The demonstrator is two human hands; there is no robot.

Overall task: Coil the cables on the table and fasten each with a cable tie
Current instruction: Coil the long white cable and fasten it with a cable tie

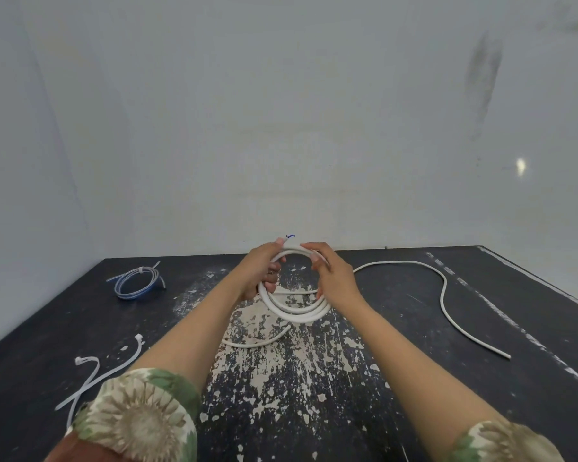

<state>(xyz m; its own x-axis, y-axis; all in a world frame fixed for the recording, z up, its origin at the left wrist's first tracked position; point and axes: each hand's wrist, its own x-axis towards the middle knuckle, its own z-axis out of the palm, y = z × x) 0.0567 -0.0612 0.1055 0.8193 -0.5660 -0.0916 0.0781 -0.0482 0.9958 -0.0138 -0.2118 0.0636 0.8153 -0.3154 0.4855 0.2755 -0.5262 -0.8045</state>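
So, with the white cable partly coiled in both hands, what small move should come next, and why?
Probably draw in one more loop. The left hand and right hand hold the white coil above the table, but a long tail lies uncoiled to the right. The loose cable ties can wait.

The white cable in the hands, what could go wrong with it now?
The white cable is only held by the left hand and right hand, so its stiff loops may spring open. Its long loose tail could drag. The cable ties lie far left, so one hand must let go.
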